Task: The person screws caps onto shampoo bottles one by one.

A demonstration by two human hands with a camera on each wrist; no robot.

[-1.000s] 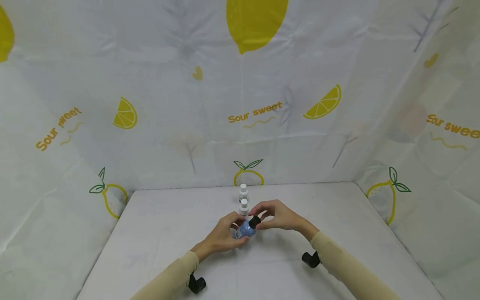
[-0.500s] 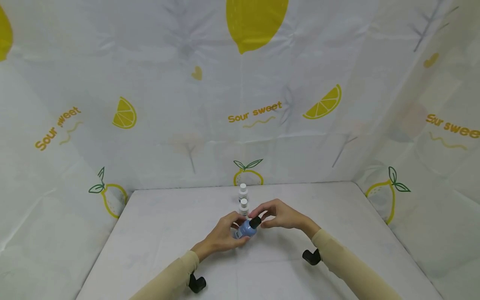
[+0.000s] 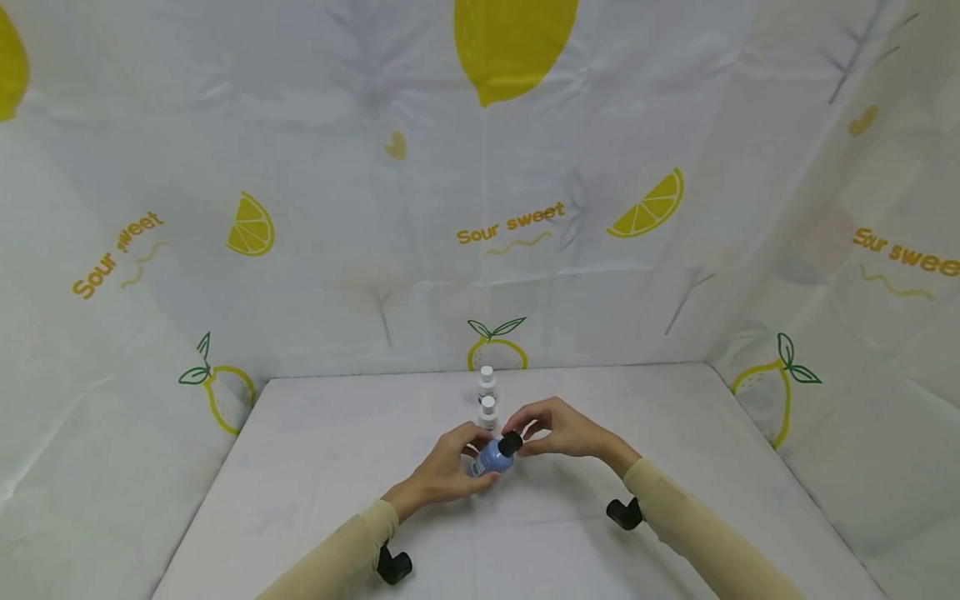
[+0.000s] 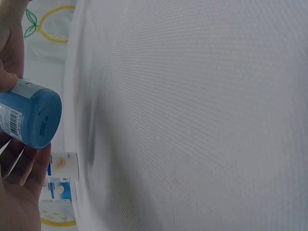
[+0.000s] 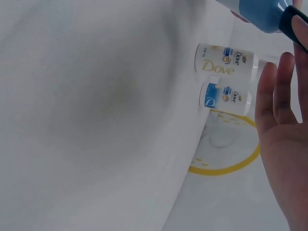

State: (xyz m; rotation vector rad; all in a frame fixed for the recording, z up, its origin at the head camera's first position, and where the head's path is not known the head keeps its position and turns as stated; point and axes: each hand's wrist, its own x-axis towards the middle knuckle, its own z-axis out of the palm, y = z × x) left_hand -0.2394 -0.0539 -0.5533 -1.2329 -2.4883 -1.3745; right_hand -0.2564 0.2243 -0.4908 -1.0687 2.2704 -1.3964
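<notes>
My left hand [image 3: 446, 471] grips a translucent blue bottle [image 3: 491, 458], holding it tilted with its top toward the right. In the left wrist view the bottle's base [image 4: 47, 119] faces the camera, clear of the table. On top sits a black cap [image 3: 511, 443], which my right hand [image 3: 564, 432] pinches between thumb and fingertips. The right wrist view shows a finger lying against that cap [image 5: 294, 24], while the other fingers [image 5: 284, 91] are extended beside it.
Just behind the hands stand two white Dove bottles with white caps, a nearer bottle [image 3: 488, 415] and a farther bottle [image 3: 487, 385], in line on the white-covered table [image 3: 337, 433]. A lemon-print curtain [image 3: 330, 292] hangs behind the table.
My right thumb moves slightly off the black cap, then back against it, as the fingers shift around it. The left hand and the blue bottle stay almost where they were.
</notes>
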